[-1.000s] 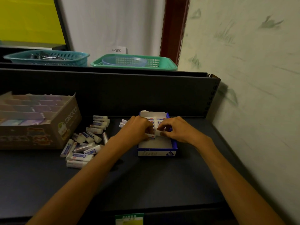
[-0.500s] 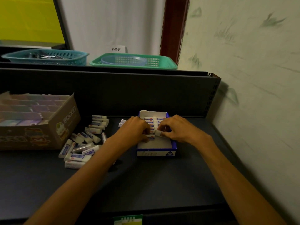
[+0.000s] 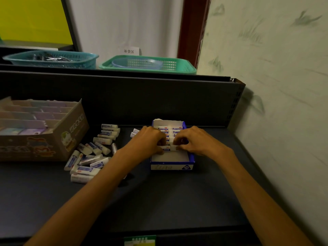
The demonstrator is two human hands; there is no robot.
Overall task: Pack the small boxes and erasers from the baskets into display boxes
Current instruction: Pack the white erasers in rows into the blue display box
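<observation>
Dark shelf board, backed by a low dark panel, carries everything; a papered wall closes its right edge, and two plastic baskets, a teal one and a green one, sit on the ledge above the back panel.

Near the back right of the shelf stands the blue-and-white display box. Its rear half holds two rows of erasers on edge; its front half shows bare white floor. Both hands are over the front of those rows. A second ago each hand held an eraser just above the rows; now the left hand and right hand have sunk lower, and the two erasers lie at row level, pressed against the ones already packed. The left fingers curl closed on the left eraser; the right fingers pinch the right one. Neither has let go.

I judge this as one more pair seated, with the rows grown one step toward the box's front wall. Plenty remains: a loose pile of erasers lies at the shelf's left centre, between the display box and a brown cardboard box with dividers at the left edge.
</observation>
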